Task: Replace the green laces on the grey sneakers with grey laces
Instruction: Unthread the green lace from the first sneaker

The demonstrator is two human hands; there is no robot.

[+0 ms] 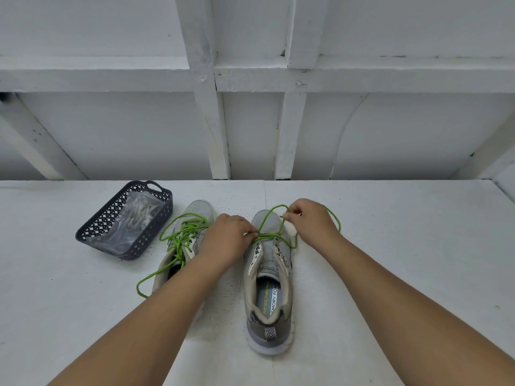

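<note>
Two grey sneakers stand side by side on the white surface, toes pointing away from me. The right sneaker [269,285] has its green lace [271,235] threaded only through the eyelets nearest the toe; the rest hangs in loose loops. My left hand [227,236] pinches this lace at the lowest eyelets. My right hand [309,218] pinches a loop of the same lace over the toe. The left sneaker [192,218] is partly hidden by my left forearm, and its green lace [178,240] is still laced, with loose ends trailing.
A dark perforated plastic basket [111,215] sits at the left, holding a clear bag with pale grey laces [136,215]. A white panelled wall rises behind the surface's far edge.
</note>
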